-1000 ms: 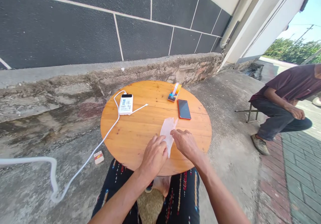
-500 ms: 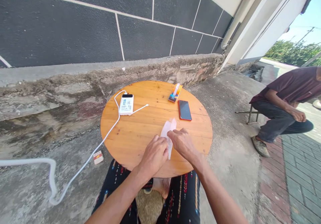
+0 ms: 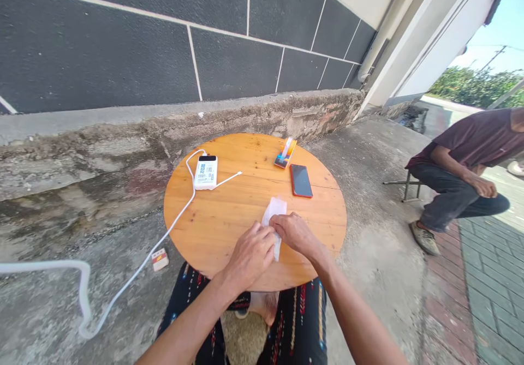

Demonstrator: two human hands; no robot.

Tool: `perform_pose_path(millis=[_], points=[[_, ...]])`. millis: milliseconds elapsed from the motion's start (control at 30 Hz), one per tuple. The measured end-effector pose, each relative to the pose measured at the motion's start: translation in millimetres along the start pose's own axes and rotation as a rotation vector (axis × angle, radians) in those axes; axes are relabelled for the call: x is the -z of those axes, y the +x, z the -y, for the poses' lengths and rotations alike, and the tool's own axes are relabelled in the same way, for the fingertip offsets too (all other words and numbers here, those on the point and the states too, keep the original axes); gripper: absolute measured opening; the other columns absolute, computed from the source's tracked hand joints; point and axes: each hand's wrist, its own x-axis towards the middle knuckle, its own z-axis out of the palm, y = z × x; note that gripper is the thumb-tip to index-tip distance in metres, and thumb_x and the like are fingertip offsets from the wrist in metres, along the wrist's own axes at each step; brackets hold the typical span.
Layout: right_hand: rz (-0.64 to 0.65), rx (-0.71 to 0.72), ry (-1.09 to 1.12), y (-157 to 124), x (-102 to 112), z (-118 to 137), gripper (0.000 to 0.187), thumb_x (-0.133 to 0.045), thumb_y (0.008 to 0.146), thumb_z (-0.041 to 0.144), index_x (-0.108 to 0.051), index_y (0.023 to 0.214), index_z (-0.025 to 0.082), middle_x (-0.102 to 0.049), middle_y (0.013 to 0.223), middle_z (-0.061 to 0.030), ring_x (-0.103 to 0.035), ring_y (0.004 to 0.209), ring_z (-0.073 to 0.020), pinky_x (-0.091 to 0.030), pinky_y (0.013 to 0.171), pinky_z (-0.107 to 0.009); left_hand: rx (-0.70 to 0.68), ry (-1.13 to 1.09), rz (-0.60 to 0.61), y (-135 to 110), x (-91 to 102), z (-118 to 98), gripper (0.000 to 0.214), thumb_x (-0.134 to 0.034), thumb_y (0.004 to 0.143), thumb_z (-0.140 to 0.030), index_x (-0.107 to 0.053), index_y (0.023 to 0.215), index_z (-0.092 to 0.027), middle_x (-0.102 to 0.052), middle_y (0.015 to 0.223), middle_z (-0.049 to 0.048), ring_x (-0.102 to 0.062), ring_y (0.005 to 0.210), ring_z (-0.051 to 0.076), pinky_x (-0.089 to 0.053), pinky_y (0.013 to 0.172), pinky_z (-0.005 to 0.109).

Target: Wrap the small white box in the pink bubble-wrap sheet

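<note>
A thin white tissue [image 3: 275, 208], folded into a narrow strip, lies near the front of the round wooden table [image 3: 221, 217]. My left hand [image 3: 254, 249] is closed on its near left side, fingers curled and knuckles up. From the right, my right hand [image 3: 291, 231] pinches the tissue at its middle, close to the left fingertips. Most of the fingertips are hidden beneath the hands. The tissue's far end spreads out beyond the hands, and its near end shows below them.
A red-edged phone [image 3: 301, 180] and an orange-and-blue packet [image 3: 285, 153] lie at the far right of the table. A white power bank [image 3: 206, 172] with a white cable [image 3: 172, 228] is on the left. A small box [image 3: 160, 259] sits on the ground. Another person [image 3: 462, 168] sits at right.
My right hand has shifted slightly left and down, closer to my left hand. The tissue's far end looks wider and flatter than before.
</note>
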Motion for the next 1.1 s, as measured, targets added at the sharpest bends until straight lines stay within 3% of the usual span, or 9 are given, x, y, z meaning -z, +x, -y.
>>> perform_pose_path(millis=[100,200,333,467,633,900,1100], points=[[-0.022,-0.070,0.062,-3,1,0,0.026,-0.042,0.092,0.018,-0.064,0.104,0.022,-0.072,0.087,-0.0036,-0.066,0.079,-0.0174,-0.036,0.068,-0.025,0.003,-0.027,-0.001,1,2.2,1,0.016,-0.048,0.085,-0.010,-0.057,0.077,-0.019,-0.064,0.097,0.0035,-0.052,0.094,0.020,-0.047,0.081,0.034],[-0.129,-0.112,0.139,-16,-1,-1,0.031,-0.040,0.092,0.016,-0.061,0.115,0.021,-0.072,0.095,-0.0054,-0.065,0.086,-0.0177,-0.040,0.077,-0.027,0.034,-0.068,0.025,1,4.4,0,0.017,-0.047,0.085,-0.009,-0.057,0.075,-0.020,-0.064,0.097,0.0034,-0.052,0.095,0.020,-0.046,0.080,0.034],[-0.283,-0.050,0.322,-45,-11,1,0.027,-0.041,0.092,0.016,-0.061,0.111,0.018,-0.067,0.107,-0.0078,-0.061,0.101,-0.0180,-0.043,0.089,-0.031,0.065,-0.121,0.033,2,4.8,0,0.018,-0.046,0.084,-0.009,-0.056,0.074,-0.020,-0.065,0.095,0.0029,-0.052,0.097,0.020,-0.045,0.081,0.032],[-0.339,0.011,0.421,-67,-25,8,0.035,-0.049,0.090,0.024,-0.053,0.125,0.018,-0.058,0.125,-0.0114,-0.052,0.118,-0.0216,-0.040,0.100,-0.040,0.070,-0.153,0.024,1,4.1,1,0.016,-0.049,0.084,-0.010,-0.056,0.074,-0.020,-0.065,0.094,0.0020,-0.052,0.095,0.019,-0.045,0.081,0.032],[-0.370,0.032,0.460,-66,-32,18,0.040,-0.054,0.088,0.027,-0.050,0.127,0.017,-0.057,0.126,-0.0114,-0.052,0.117,-0.0221,-0.040,0.101,-0.040,0.084,-0.177,0.027,1,5.6,1,0.017,-0.049,0.083,-0.009,-0.055,0.072,-0.020,-0.065,0.093,0.0013,-0.052,0.093,0.018,-0.044,0.081,0.031],[-0.343,0.002,0.315,-65,-36,22,0.052,-0.062,0.081,0.028,-0.048,0.129,0.016,-0.056,0.127,-0.0147,-0.052,0.114,-0.0279,-0.041,0.097,-0.046,0.092,-0.206,-0.010,0,2.6,0,0.017,-0.049,0.083,-0.009,-0.054,0.071,-0.019,-0.065,0.095,0.0002,-0.051,0.092,0.018,-0.043,0.083,0.032],[-0.386,-0.051,0.291,-59,-42,27,0.043,-0.057,0.080,0.016,-0.053,0.122,0.016,-0.059,0.122,-0.0134,-0.055,0.110,-0.0268,-0.043,0.094,-0.044,0.099,-0.236,-0.044,-1,0.4,1,0.017,-0.048,0.085,-0.010,-0.054,0.071,-0.020,-0.065,0.094,0.0011,-0.052,0.094,0.019,-0.044,0.083,0.032]])
